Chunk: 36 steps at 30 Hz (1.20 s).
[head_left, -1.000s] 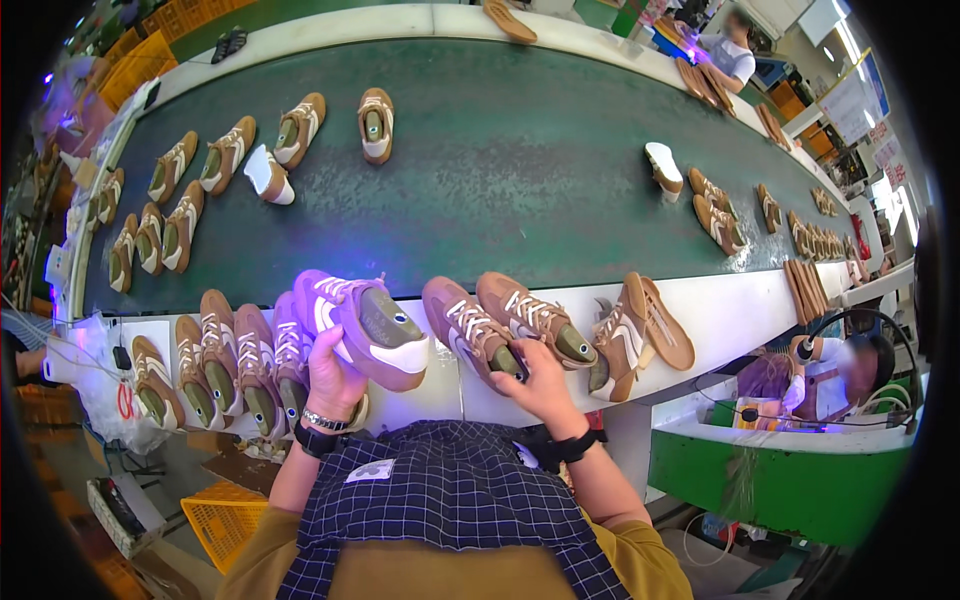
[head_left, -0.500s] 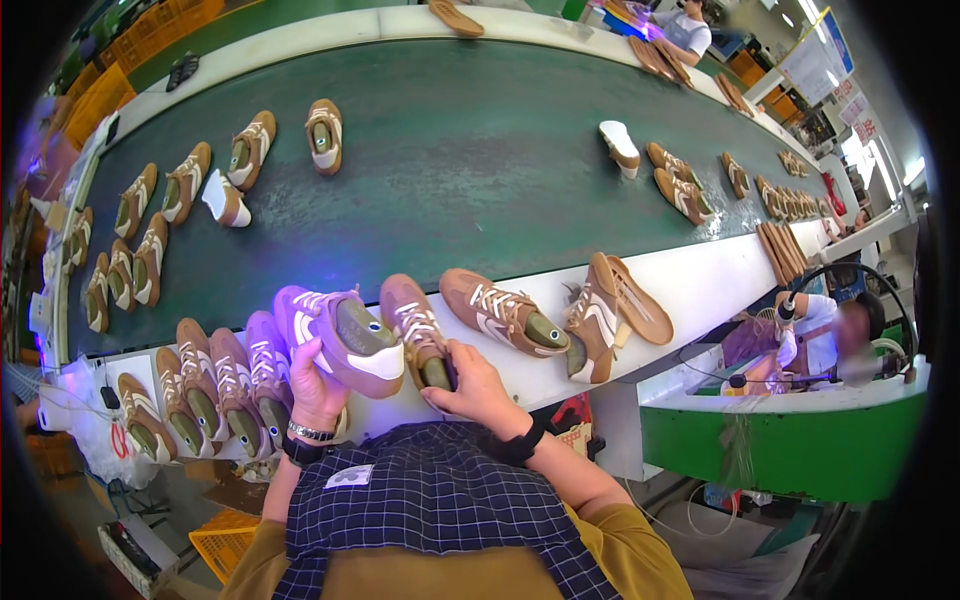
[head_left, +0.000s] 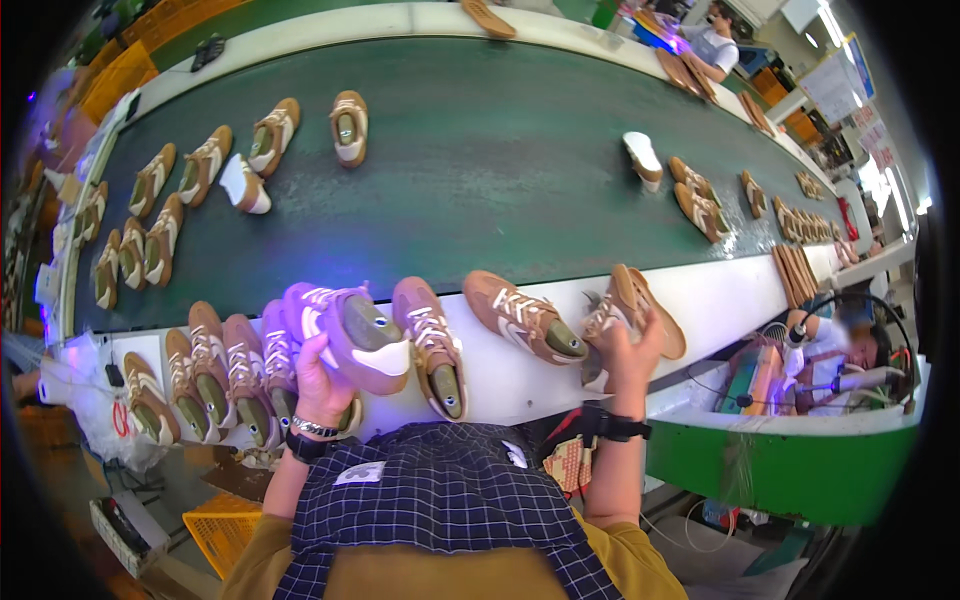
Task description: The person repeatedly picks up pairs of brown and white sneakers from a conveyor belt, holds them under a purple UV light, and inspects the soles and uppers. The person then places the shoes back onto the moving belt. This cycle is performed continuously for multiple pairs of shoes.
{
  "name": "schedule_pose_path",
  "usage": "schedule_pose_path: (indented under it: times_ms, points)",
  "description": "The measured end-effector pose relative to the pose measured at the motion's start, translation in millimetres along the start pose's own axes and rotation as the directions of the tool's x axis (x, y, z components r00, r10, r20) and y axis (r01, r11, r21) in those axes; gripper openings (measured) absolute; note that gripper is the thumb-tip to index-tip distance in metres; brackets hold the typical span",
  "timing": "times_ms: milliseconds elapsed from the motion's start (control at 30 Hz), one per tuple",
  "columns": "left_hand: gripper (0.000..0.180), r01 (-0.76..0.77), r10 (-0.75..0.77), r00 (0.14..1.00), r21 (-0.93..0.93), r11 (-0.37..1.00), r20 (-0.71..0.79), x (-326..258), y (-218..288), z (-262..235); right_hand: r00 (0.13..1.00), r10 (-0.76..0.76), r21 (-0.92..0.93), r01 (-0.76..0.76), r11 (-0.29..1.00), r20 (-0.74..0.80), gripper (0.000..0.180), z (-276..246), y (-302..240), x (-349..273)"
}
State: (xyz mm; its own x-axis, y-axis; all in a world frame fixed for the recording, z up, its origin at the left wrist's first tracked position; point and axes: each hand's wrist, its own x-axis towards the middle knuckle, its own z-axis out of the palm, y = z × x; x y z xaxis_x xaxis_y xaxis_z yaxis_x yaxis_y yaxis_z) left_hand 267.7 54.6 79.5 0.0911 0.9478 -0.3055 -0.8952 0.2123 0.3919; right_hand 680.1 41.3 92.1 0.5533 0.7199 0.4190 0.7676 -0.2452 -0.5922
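My left hand (head_left: 322,385) grips a brown-and-white sneaker (head_left: 375,350) by its side, raised over the white ledge, its heel toward me. An olive shoe form fills its opening. At the right, my right hand (head_left: 632,362) is at another sneaker (head_left: 598,322) that has a loose brown sole (head_left: 660,310) beside it. Its thumb and fingers are apart, and the hand covers part of that shoe; no firm hold shows. Between the hands, a laced sneaker (head_left: 430,335) stands on the ledge and another sneaker (head_left: 520,312) lies slantwise.
A row of sneakers (head_left: 240,375) lines the ledge at left. More sneakers (head_left: 205,165) sit on the green belt (head_left: 450,160). Brown soles (head_left: 793,275) are stacked on the right ledge. Co-workers (head_left: 715,45) are at the back and right, beyond a green-sided bench (head_left: 760,470).
My right hand has left the laced sneaker in the middle and moved right to the sneaker beside the loose sole. My left hand still holds its sneaker. The whole view has shifted slightly.
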Motion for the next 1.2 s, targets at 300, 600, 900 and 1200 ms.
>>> schedule_pose_path:
  times_ms: [300, 600, 900, 1200]
  points:
    - [0.048, 0.049, -0.050, 0.999, -0.046, 0.998, -0.011, 5, -3, -9, 0.676, 0.298, 0.215, -0.565, 0.796, 0.674, 0.052, -11, 65, 4]
    - [0.043, 0.136, -0.136, 0.991, -0.069, 0.988, 0.016, 2, -2, -14, 0.685, 0.294, 0.314, -0.616, 0.723, 0.666, 0.051, -7, 55, 0]
    - [0.035, 0.385, -0.377, 0.922, 0.132, 0.913, -0.084, -5, -17, -34, 0.760, 0.184, 0.397, -0.510, 0.763, 0.624, 0.043, -1, 68, -8]
    - [0.027, 0.302, -0.333, 0.921, 0.909, 0.288, -0.200, -23, 36, -30, 0.741, 0.206, 0.450, -0.578, 0.681, 0.639, 0.053, -1, 56, -10]
